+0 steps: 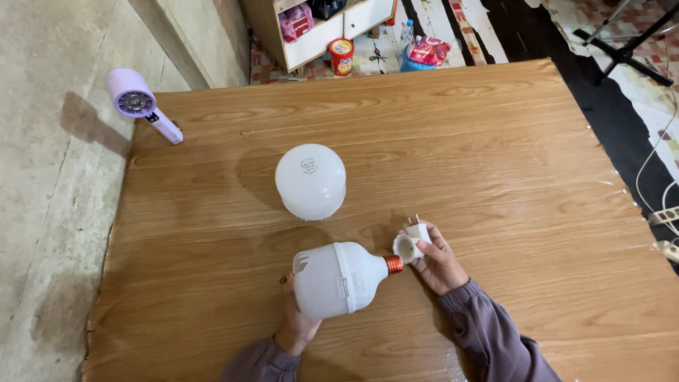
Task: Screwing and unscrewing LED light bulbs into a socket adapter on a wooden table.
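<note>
My left hand [297, 322] grips a large white lamp body [338, 279] lying on its side, its copper screw base [394, 265] pointing right. My right hand [440, 263] holds a small white plug-in socket adapter [410, 244] with two metal prongs sticking up, its round opening facing the screw base, almost touching it. A white dome cover [310, 181] stands apart on the wooden table [495, 155], just beyond the lamp body.
A lilac hair dryer [141, 105] lies over the table's far left corner. Past the far edge stand a shelf unit [318, 28], a red can [341, 56] and a snack bag [427, 51]. White cables and a power strip [665, 216] lie on the floor at the right.
</note>
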